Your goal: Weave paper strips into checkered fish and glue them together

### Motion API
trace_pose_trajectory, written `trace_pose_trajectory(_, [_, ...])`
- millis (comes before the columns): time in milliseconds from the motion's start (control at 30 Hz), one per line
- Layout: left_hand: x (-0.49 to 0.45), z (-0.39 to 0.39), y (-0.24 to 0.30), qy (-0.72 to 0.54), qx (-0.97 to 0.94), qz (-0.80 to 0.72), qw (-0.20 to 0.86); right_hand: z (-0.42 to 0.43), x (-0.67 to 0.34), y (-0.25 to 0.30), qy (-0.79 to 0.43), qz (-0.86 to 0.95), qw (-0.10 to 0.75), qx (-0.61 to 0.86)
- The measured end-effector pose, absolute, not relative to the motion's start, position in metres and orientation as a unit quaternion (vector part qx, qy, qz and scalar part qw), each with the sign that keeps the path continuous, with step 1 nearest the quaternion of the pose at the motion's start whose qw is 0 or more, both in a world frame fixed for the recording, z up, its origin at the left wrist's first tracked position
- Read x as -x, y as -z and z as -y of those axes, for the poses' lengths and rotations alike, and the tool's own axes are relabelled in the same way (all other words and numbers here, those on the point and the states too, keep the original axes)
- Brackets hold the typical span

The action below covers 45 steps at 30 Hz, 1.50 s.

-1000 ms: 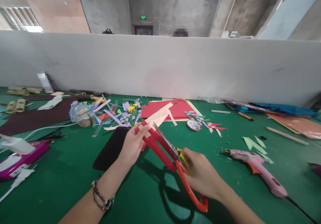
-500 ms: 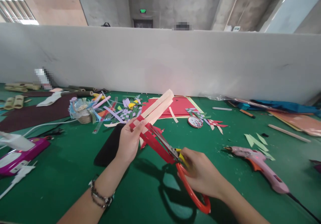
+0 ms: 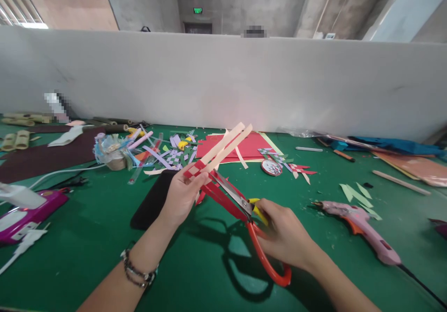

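Observation:
My left hand [image 3: 183, 193] pinches a woven paper piece [image 3: 196, 168], checked in red and cream. Long cream strips [image 3: 226, 145] stick out from it up and to the right, and red strips [image 3: 223, 200] trail down to the right. My right hand [image 3: 282, 230] grips scissors [image 3: 244, 205] with one yellow and one orange-red handle. Their blades point up and left, beside the red strips and close to my left fingertips. Whether paper lies between the blades I cannot tell. Behind my left hand lies a black flat object [image 3: 152, 205], partly covered.
Red paper sheets [image 3: 256, 145] and paper scraps [image 3: 174, 156] lie at the back. A pink glue gun [image 3: 363, 226] rests at right near green paper pieces [image 3: 358, 195]. At left are a purple power strip [image 3: 35, 214] and cables. A white partition [image 3: 223, 84] stands behind.
The cream strips have spread apart and now show a gap between them. My hands and the scissors have shifted only slightly; the whole view has moved up a little.

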State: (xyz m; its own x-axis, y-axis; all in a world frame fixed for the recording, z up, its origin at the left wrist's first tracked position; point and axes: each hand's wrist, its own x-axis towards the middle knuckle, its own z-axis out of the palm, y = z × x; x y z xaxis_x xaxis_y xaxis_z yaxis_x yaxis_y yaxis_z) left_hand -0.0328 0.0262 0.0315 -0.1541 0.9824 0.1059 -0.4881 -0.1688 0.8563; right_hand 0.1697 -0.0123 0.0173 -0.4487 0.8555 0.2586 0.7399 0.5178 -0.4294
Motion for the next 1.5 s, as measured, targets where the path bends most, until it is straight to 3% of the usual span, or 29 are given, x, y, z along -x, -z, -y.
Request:
trace_pose_trajectory(700, [0.023,-0.018,-0.039,-0.641,-0.335,-0.354,0.592,0.012,-0.169,-0.023,-0.294,0.823,0.221,0.433])
trace_pose_trajectory(1500, [0.023,-0.021,-0.035,-0.633,-0.344,-0.375,0.583,0.007,-0.172,-0.019,-0.237,0.832,0.193,0.463])
